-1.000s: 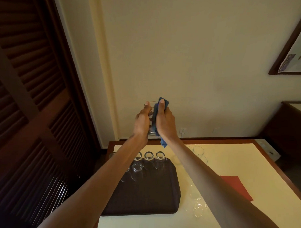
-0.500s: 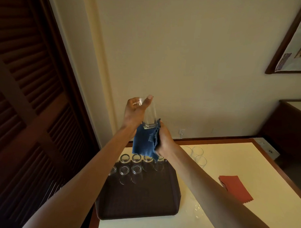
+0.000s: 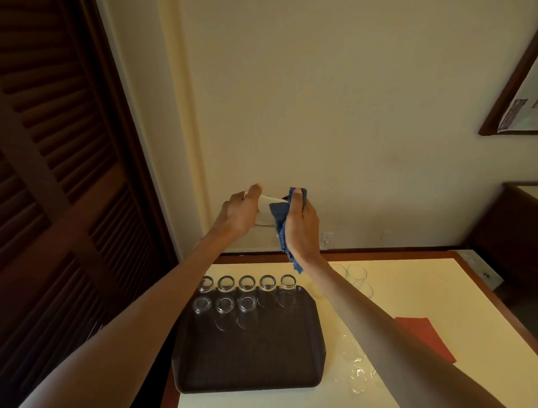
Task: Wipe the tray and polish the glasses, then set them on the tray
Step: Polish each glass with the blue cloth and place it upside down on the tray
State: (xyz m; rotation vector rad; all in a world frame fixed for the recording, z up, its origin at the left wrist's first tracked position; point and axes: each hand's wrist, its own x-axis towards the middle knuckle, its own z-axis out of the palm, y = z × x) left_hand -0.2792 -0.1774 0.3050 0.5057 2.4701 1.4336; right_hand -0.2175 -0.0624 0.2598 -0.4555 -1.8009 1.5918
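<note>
Raised above the far edge of the cream-topped, wood-rimmed table (image 3: 411,288), the left hand (image 3: 238,213) gripped one end of a clear glass tumbler (image 3: 265,214) held on its side. The right hand (image 3: 302,226) clutched a blue textured cloth (image 3: 281,213) against the tumbler's other end, thumb uppermost. Below, a dark brown rectangular tray (image 3: 250,355) held eight clear tray glasses (image 3: 246,284): five along its far edge and three in a second row at the left. Faint unplaced glasses (image 3: 357,272), perhaps six or so, stood on the table right of the tray. A flat red cloth (image 3: 424,337) lay further right.
</note>
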